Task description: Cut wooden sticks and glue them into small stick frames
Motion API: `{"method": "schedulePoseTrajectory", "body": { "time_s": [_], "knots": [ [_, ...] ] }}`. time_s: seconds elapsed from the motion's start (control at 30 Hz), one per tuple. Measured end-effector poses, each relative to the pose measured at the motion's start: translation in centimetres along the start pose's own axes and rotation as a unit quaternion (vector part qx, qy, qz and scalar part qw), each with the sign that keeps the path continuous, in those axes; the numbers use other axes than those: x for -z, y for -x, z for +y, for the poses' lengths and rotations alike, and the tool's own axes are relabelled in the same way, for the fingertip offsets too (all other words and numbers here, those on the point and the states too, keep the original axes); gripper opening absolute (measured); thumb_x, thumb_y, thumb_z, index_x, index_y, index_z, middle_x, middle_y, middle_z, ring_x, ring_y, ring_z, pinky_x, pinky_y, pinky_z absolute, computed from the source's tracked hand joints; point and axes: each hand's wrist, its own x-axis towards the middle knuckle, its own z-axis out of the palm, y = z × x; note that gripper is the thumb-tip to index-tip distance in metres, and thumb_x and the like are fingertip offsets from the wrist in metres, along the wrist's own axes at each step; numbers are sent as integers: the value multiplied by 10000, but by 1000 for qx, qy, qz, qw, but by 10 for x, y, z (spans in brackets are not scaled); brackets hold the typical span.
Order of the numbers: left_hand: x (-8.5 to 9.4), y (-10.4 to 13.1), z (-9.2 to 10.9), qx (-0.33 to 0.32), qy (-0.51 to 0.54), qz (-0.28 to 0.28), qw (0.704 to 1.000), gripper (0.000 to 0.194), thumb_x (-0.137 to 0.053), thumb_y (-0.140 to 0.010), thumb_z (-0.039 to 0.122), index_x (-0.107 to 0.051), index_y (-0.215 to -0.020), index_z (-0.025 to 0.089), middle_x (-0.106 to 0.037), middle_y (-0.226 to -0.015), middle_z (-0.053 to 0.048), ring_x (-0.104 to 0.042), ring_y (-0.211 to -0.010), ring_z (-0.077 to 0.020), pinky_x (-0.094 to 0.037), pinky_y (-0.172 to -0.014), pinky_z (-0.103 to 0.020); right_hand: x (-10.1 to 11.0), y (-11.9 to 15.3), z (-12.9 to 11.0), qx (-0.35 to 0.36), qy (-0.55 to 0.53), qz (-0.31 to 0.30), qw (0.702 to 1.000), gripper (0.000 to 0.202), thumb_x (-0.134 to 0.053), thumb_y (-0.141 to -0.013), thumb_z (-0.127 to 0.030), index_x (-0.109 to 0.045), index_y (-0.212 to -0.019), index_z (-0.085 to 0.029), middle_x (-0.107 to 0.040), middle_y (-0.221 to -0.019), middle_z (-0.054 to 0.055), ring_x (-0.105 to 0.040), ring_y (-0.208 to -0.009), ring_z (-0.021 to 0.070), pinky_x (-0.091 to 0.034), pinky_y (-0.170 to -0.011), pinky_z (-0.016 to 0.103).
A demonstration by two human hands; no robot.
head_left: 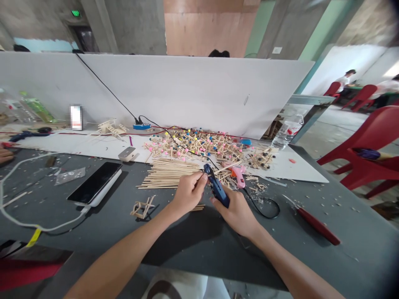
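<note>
My right hand (240, 209) is wrapped around a dark blue hand tool (217, 189) that looks like cutting pliers, its head pointing up and away from me. Close beside that head, the thumb and fingers of my left hand (190, 191) are pinched together. A thin wooden stick (229, 167) sticks out past the tool's head, in line with the left fingertips; the fingers hide its near end. Behind my left hand lies a bundle of long wooden sticks (168, 173). A small frame of glued sticks (142, 209) rests on the table to the left.
A heap of short sticks with coloured tips (199, 143) spreads along the white board. To the right are a pink glue gun (239, 176), a red-handled knife (318, 226) and a water bottle (288, 131). A phone (95, 182) with a white cable lies left. Another person's hand (5, 155) shows far left.
</note>
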Motion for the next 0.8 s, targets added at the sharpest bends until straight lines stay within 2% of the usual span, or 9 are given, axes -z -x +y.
{"method": "schedulePoseTrajectory", "body": {
  "time_s": [0.1, 0.33, 0.8],
  "knots": [
    [0, 1, 1, -9, -8, 14, 1000, 403, -408, -972, 421, -459, -654, 180, -451, -458, 33, -445, -435, -96, -312, -490, -218, 2, 1, -1, 10, -3, -1, 1000, 184, -551, -866, -325, -500, -750, -192, -471, -626, -49, -388, -569, 105, -287, -551, 245],
    [4, 0, 3, -36, -26, 34, 998, 291, -474, -943, 387, -587, -794, 164, -488, -500, 28, -449, -459, -100, -295, -481, -217, 5, 3, -3, 12, -16, -6, 1000, 167, -541, -880, -331, -533, -796, -186, -561, -682, -27, -457, -593, 114, -313, -566, 246],
    [3, 2, 5, -32, -23, 30, 999, 301, -497, -923, 395, -557, -739, 165, -469, -486, 33, -434, -447, -92, -282, -465, -209, 2, 2, -2, 18, 25, 20, 999, 175, -548, -862, -309, -486, -740, -199, -503, -593, -40, -410, -530, 111, -293, -532, 240]
  ]
}}
